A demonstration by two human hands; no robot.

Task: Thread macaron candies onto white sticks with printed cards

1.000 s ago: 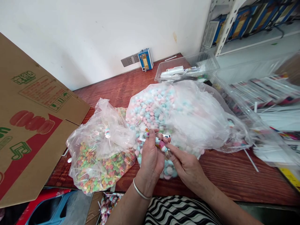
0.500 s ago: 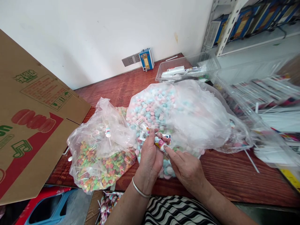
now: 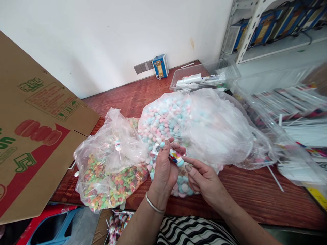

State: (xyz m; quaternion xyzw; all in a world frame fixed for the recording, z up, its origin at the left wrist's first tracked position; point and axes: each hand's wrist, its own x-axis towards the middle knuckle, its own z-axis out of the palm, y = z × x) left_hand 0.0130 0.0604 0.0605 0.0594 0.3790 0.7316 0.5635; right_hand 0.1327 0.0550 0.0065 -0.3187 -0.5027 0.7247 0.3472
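My left hand [image 3: 166, 166] is closed around a small printed candy wrapper [image 3: 175, 157] with yellow, red and blue patches. A pale blue and white candy shows at the wrapper's near end, and a white label with a black code sticks out on its left. My right hand [image 3: 204, 177] is close on the right, its index finger stretched to the wrapper's end and its thumb apart from it. Nothing shows between those two. Both hands are over a clear bag of pink, blue and white candies [image 3: 163, 115].
Left of my hands lies a clear bag of coloured ring-shaped pieces [image 3: 102, 183], with a wrapped lollipop [image 3: 118, 145] on top. A cardboard box [image 3: 38, 136] stands far left. Clear trays [image 3: 204, 73] hold wrappers and white sticks [image 3: 298, 132]. A blue device [image 3: 160, 66] is by the wall.
My right index finger has drawn slightly right from the wrapper, and the thumb now shows. The wrapper has turned a little in my left hand, with the pale blue candy now at its near end.
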